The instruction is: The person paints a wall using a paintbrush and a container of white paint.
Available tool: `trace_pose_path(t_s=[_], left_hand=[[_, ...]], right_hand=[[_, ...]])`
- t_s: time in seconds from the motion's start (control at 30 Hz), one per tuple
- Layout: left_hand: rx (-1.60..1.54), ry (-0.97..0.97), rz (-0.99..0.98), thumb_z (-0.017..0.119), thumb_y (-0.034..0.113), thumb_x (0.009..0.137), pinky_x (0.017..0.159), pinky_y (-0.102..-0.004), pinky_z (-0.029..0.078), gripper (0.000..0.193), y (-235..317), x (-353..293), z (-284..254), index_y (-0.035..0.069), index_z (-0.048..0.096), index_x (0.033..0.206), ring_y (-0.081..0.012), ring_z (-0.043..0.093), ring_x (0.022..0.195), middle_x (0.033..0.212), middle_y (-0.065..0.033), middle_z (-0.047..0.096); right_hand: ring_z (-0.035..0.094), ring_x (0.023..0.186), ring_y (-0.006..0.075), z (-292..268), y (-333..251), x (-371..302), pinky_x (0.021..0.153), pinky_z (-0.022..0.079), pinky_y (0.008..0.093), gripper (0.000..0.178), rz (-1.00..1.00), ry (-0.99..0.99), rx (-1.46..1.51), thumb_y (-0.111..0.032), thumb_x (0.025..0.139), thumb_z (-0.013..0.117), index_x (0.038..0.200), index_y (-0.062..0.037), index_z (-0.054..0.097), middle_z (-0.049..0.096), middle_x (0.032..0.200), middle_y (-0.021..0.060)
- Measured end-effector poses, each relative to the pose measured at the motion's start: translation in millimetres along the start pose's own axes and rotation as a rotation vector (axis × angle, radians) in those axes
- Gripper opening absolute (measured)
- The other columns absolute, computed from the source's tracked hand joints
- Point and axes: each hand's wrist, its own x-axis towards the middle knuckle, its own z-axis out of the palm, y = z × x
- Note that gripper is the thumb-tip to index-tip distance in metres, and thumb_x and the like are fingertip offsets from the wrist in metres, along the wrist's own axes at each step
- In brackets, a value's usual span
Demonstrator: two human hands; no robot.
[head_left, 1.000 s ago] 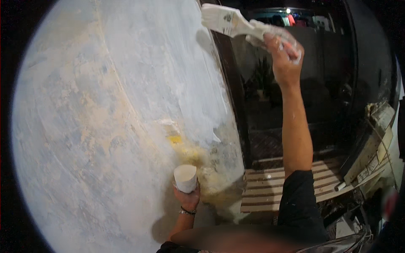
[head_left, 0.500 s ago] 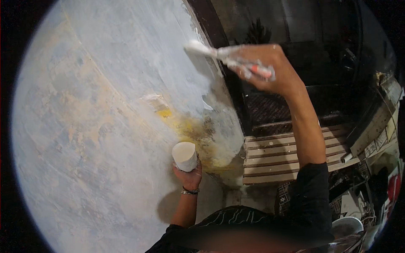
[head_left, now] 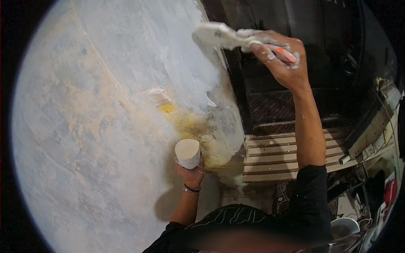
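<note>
My right hand [head_left: 280, 55], smeared with white, is closed round the orange-and-white handle of a paintbrush [head_left: 217, 34]. The brush's white-coated head is blurred by motion and lies over the wall's edge beside the dark door frame; whether it touches cannot be told. Lower down, my left hand [head_left: 191, 175] wraps round a white cup [head_left: 187, 154] from below. Pale, paint-like material shows inside the cup, which is held close to the wall [head_left: 122, 139]. That wall is patchy white and grey, with a yellow stain [head_left: 185, 122] above the cup.
A dark door frame [head_left: 234, 80] borders the wall on the right, with a dark doorway past it. Below the doorway sits a slatted wooden piece [head_left: 270, 158]. Clutter, including a pale basin [head_left: 346, 227] and a red item [head_left: 390, 192], crowds the lower right.
My right hand has moved up and to the right with the paintbrush, whose head now shows broader. The left hand and cup have shifted only slightly.
</note>
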Motion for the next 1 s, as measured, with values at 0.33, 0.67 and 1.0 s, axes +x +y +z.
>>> trace_pose_path(t_s=[0.33,0.67,1.0], left_hand=[[0.029,0.083,0.006,0.035,0.056,0.084,0.074,-0.04,0.05,0.057,2.1,9.2,-13.1,0.013,0.047,0.12,-0.0266,0.057,0.095,0.111,-0.0086,0.055],[-0.027,0.054,-0.008,0.035,0.054,0.085,0.079,-0.0402,0.045,0.056,-5.3,23.9,-25.0,0.012,0.046,0.121,-0.0269,0.054,0.099,0.114,-0.0084,0.053],[-0.019,-0.039,-0.043,0.034,0.053,0.085,0.078,-0.0388,0.045,0.056,-11.9,25.3,-14.6,0.011,0.045,0.121,-0.0266,0.054,0.097,0.113,-0.0096,0.053]], right_hand=[[0.063,0.073,0.0212,38.8,5.9,-6.5,0.066,0.053,0.0314,0.032,-0.562,-0.077,-0.6,-0.004,0.068,0.064,0.099,-0.0072,0.062,0.063,0.08,0.0078],[0.062,0.067,0.0182,40.9,-42.5,-85.6,0.058,0.052,0.0303,0.023,-0.438,-0.284,-0.506,-0.01,0.072,0.063,0.094,-0.0049,0.064,0.065,0.083,0.0088],[0.064,0.083,0.0223,34.5,-9.8,-6.7,0.078,0.053,0.0342,0.021,0.218,0.464,0.729,-0.013,0.086,0.056,0.096,0.0052,0.06,0.062,0.1,0.0174]])
